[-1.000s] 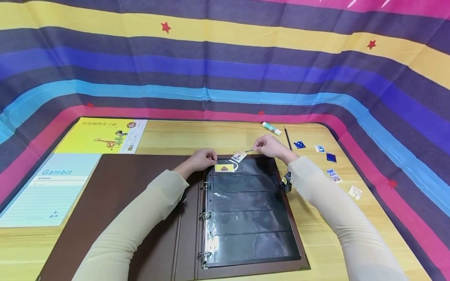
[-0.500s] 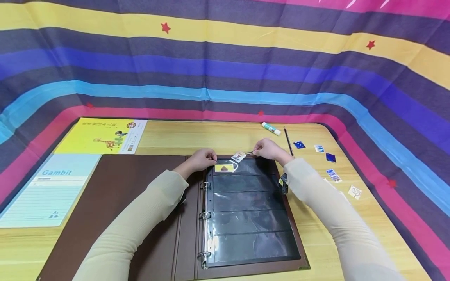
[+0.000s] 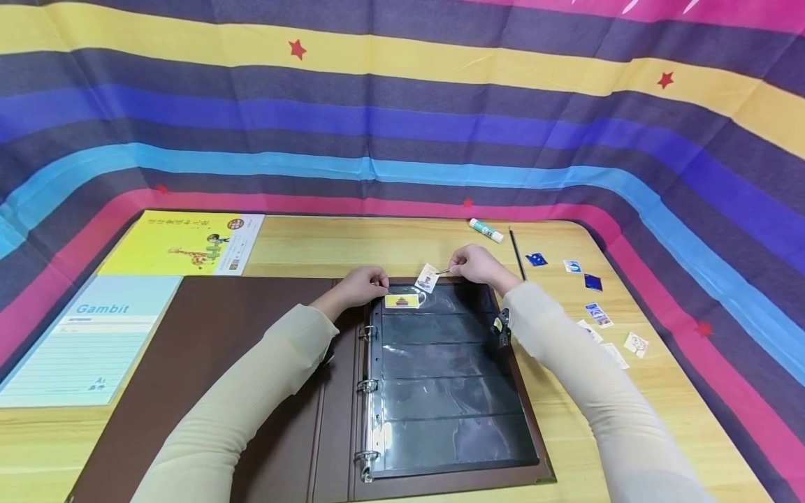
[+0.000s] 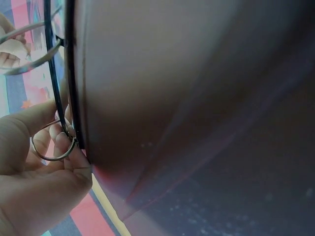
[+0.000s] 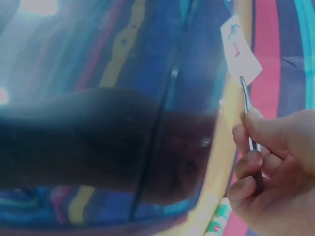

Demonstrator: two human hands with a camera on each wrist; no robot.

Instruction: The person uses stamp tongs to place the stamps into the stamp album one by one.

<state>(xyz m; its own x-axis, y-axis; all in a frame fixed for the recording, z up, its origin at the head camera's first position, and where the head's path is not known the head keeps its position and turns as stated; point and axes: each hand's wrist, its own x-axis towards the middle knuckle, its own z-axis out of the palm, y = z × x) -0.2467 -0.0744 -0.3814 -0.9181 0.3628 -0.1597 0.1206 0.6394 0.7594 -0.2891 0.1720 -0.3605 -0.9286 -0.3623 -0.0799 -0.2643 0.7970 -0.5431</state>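
My right hand holds slim metal tweezers between thumb and fingers. A small pale stamp with a little picture hangs at the tweezer tips, over the top edge of the black pocket page. At that page's top left corner, my left hand pinches the page edge; the left wrist view shows thumb and fingers there beside a metal ring. A yellow stamp sits in the top pocket, just right of the left fingertips. The page lies in an open brown ring binder.
Several loose stamps, among them a dark blue one, lie on the table's right side. Behind the right hand are a glue stick and a dark pencil. A lined notebook and a yellow booklet lie left.
The stamp in the tweezers has turned more upright over the page's top edge. My right hand has shifted slightly left. The left hand stays at the page corner.
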